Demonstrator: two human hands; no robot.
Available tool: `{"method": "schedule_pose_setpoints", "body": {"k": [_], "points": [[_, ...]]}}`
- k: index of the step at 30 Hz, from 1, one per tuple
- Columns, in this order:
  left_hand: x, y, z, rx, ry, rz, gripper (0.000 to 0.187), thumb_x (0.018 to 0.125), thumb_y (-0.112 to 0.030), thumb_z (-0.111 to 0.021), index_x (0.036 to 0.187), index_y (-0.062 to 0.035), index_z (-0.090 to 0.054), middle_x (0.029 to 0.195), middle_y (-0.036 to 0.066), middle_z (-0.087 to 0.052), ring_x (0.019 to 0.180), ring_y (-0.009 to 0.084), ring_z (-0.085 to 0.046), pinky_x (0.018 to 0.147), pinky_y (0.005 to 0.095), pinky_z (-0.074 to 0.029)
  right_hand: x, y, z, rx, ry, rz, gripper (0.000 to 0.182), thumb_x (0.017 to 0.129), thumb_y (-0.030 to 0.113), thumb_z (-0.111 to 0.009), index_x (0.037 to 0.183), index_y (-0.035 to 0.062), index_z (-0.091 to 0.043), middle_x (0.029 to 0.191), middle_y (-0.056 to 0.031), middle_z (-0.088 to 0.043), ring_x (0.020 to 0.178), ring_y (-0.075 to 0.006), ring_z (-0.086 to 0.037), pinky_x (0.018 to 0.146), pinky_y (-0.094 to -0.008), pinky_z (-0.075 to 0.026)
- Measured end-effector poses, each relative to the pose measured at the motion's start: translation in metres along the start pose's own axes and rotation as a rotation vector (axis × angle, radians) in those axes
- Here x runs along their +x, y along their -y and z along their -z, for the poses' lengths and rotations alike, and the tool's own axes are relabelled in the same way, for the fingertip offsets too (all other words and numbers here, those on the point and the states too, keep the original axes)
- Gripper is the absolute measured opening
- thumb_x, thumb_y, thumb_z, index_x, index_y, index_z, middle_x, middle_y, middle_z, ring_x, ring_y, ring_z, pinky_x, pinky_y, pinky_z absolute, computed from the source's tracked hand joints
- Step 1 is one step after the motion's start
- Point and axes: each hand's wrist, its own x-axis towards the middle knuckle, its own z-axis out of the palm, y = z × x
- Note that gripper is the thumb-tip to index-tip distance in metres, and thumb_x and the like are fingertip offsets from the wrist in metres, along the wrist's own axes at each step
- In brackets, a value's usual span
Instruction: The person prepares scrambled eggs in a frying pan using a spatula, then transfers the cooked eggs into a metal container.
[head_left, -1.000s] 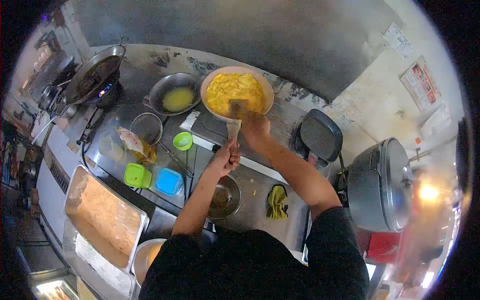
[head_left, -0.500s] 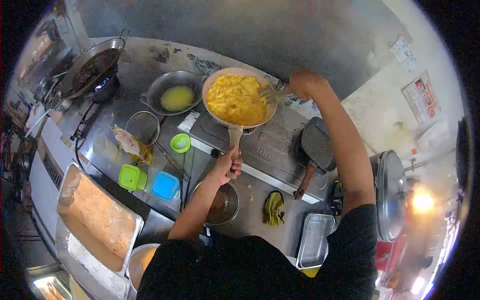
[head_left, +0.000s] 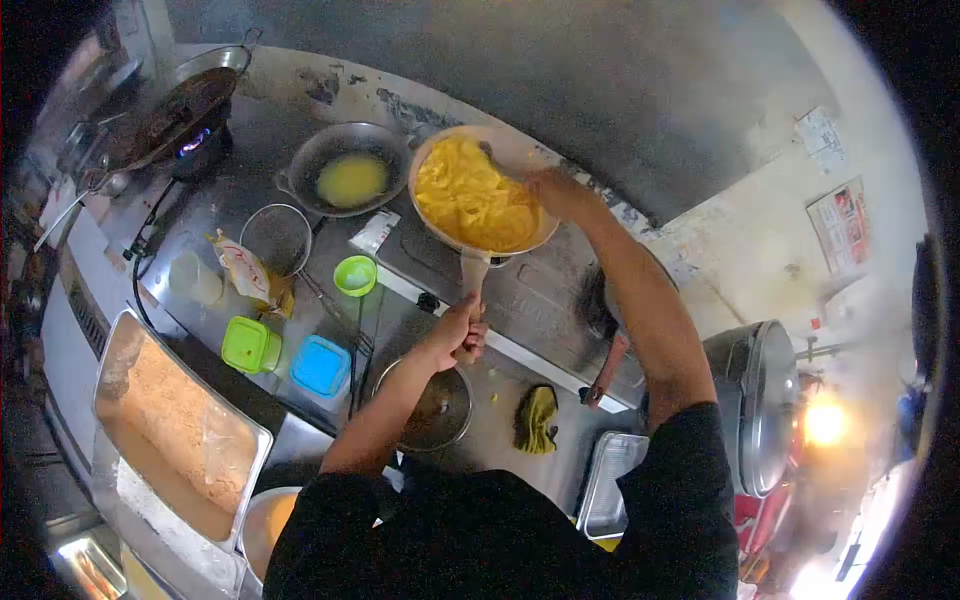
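A frying pan [head_left: 548, 232] sits on the stove, filled with soft yellow scrambled egg [head_left: 478, 200]. My left hand [head_left: 462, 335] is closed round the pan's handle [head_left: 474, 272]. Over the pan's right rim, my right hand [head_left: 558, 194] grips a spatula [head_left: 488, 150]. The spatula's head is at the far side of the egg, and most of its handle is hidden by my hand. Just left of this pan, a dark wok [head_left: 308, 172] holds a pool of yellowish liquid [head_left: 352, 180].
A larger wok [head_left: 185, 115] stands over a blue flame at far left. Nearby are a strainer [head_left: 277, 240], green cup [head_left: 355, 275], blue-lidded container [head_left: 320, 366] and crumb tray [head_left: 185, 425]. A yellow-black cloth [head_left: 537, 420] and lidded pot [head_left: 768, 410] lie to the right.
My right hand has moved left and down over the pan, carrying the spatula from the egg's right edge to its far side. My left hand still holds the handle. The view has shifted slightly.
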Motion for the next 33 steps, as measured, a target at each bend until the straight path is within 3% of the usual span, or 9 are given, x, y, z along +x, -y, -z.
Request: {"method": "schedule_pose_setpoints", "body": {"k": [4, 9, 15, 19, 21, 25, 27, 31, 33], "points": [[0.000, 0.005, 0.002, -0.001, -0.034, 0.013, 0.035, 0.089, -0.049, -0.042, 0.091, -0.0148, -0.038, 0.056, -0.005, -0.029, 0.045, 0.0071, -0.031, 0.043, 0.0255, -0.032, -0.066, 0.039, 0.020, 0.198, -0.098, -0.127, 0.027, 0.088, 0.020, -0.040, 0.109, 0.0139, -0.057, 0.095, -0.0179, -0.061, 0.090, -0.0350, -0.059, 0.078, -0.0442, -0.047], [-0.002, 0.012, -0.002, -0.028, -0.094, -0.002, 0.035, 0.086, -0.051, -0.046, 0.090, -0.0172, -0.041, 0.057, -0.007, -0.031, 0.045, 0.0056, -0.030, 0.044, 0.0230, -0.029, -0.119, 0.056, 0.083, -0.186, -0.248, -0.226, 0.024, 0.083, 0.017, -0.044, 0.095, 0.0084, -0.064, 0.084, -0.0157, -0.064, 0.075, -0.0332, -0.063, 0.064, -0.0444, -0.051], [0.003, 0.009, 0.000, -0.077, -0.046, -0.006, 0.037, 0.087, -0.051, -0.045, 0.092, -0.0145, -0.039, 0.057, -0.005, -0.032, 0.046, 0.0073, -0.031, 0.043, 0.0249, -0.031, -0.149, 0.084, 0.137, -0.315, -0.125, -0.191, 0.023, 0.084, 0.020, -0.049, 0.100, 0.0114, -0.062, 0.083, -0.0143, -0.064, 0.079, -0.0308, -0.063, 0.067, -0.0432, -0.050], [0.002, 0.005, -0.005, -0.070, -0.067, -0.007, 0.036, 0.088, -0.049, -0.044, 0.093, -0.0142, -0.039, 0.059, -0.004, -0.032, 0.047, 0.0074, -0.031, 0.043, 0.0244, -0.030, -0.146, 0.100, 0.124, -0.397, 0.060, -0.266, 0.019, 0.081, 0.015, -0.051, 0.090, 0.0076, -0.065, 0.081, -0.0161, -0.064, 0.077, -0.0317, -0.063, 0.065, -0.0430, -0.051], [0.000, 0.010, -0.003, -0.062, -0.084, 0.002, 0.036, 0.089, -0.049, -0.044, 0.093, -0.0139, -0.039, 0.059, -0.004, -0.033, 0.047, 0.0074, -0.031, 0.043, 0.0243, -0.030, -0.140, 0.103, 0.088, -0.144, 0.092, -0.333, 0.019, 0.078, 0.006, -0.049, 0.086, 0.0013, -0.066, 0.085, -0.0173, -0.065, 0.079, -0.0311, -0.064, 0.065, -0.0407, -0.053], [-0.003, 0.007, -0.011, -0.093, -0.119, -0.028, 0.033, 0.090, -0.044, -0.044, 0.096, -0.0120, -0.040, 0.059, -0.004, -0.033, 0.046, 0.0075, -0.031, 0.041, 0.0232, -0.028, -0.115, 0.098, -0.001, -0.050, -0.005, -0.507, 0.017, 0.078, 0.008, -0.051, 0.084, 0.0008, -0.065, 0.085, -0.0169, -0.065, 0.079, -0.0315, -0.064, 0.062, -0.0413, -0.053], [0.000, 0.008, -0.008, -0.082, -0.123, -0.047, 0.031, 0.091, -0.043, -0.043, 0.095, -0.0124, -0.040, 0.057, -0.004, -0.032, 0.046, 0.0072, -0.030, 0.041, 0.0232, -0.028, -0.101, 0.102, -0.030, -0.064, -0.187, -0.679, 0.023, 0.081, 0.011, -0.049, 0.096, -0.0032, -0.059, 0.083, -0.0146, -0.065, 0.076, -0.0294, -0.064, 0.061, -0.0381, -0.052], [0.003, 0.005, -0.003, -0.037, -0.075, 0.004, 0.033, 0.091, -0.048, -0.040, 0.094, -0.0152, -0.038, 0.057, -0.004, -0.031, 0.045, 0.0069, -0.029, 0.042, 0.0240, -0.027, -0.076, 0.078, -0.013, 0.049, -0.129, -0.613, 0.029, 0.081, 0.010, -0.049, 0.107, -0.0023, -0.053, 0.084, -0.0140, -0.064, 0.077, -0.0292, -0.064, 0.059, -0.0382, -0.052], [0.001, 0.002, -0.005, -0.011, -0.081, 0.016, 0.031, 0.091, -0.047, -0.039, 0.093, -0.0158, -0.038, 0.057, -0.004, -0.030, 0.045, 0.0067, -0.029, 0.041, 0.0239, -0.027, -0.078, 0.054, 0.001, 0.017, -0.292, -0.397, 0.030, 0.081, 0.010, -0.049, 0.108, -0.0025, -0.053, 0.084, -0.0150, -0.064, 0.076, -0.0297, -0.064, 0.058, -0.0383, -0.052]]}}
